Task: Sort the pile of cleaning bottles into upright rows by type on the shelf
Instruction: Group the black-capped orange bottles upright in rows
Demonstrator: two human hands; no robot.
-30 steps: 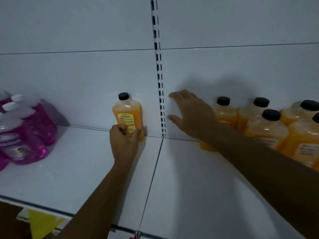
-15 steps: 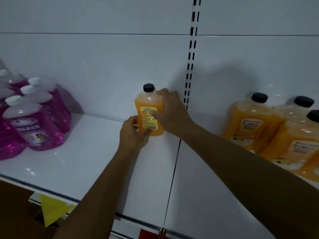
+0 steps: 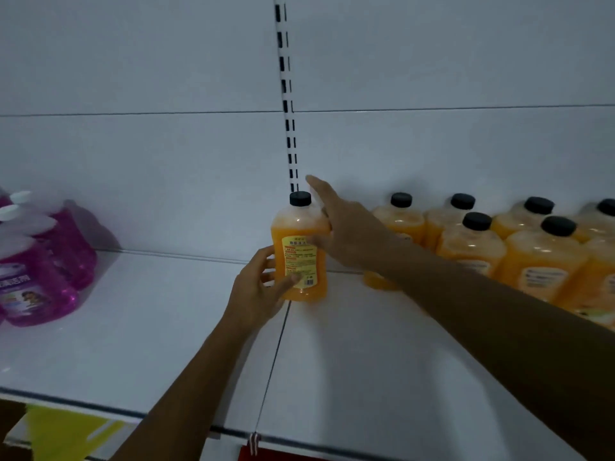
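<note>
One orange bottle (image 3: 294, 227) with a black cap and a yellow label stands upright on the white shelf (image 3: 139, 314), right at the seam between two shelf boards. My left hand (image 3: 256, 291) grips its lower left side, with the thumb on the label. My right hand (image 3: 352, 234) lies against the bottle's right shoulder: its thumb crosses the label and its fingers stretch straight past the cap. To the right, several matching orange bottles (image 3: 476, 241) stand upright in rows against the back wall.
Several pink bottles with white caps (image 3: 43, 261) stand in a group at the shelf's far left. A slotted upright (image 3: 286, 94) runs up the white back wall. Bare shelf lies between the pink group and my hands. A yellow tag (image 3: 60, 430) hangs below the shelf's front edge.
The orange bottle has moved right, from the left board to the seam, nearer the orange group. My right hand reached over and took its side, then straightened its fingers. My left hand kept hold.
</note>
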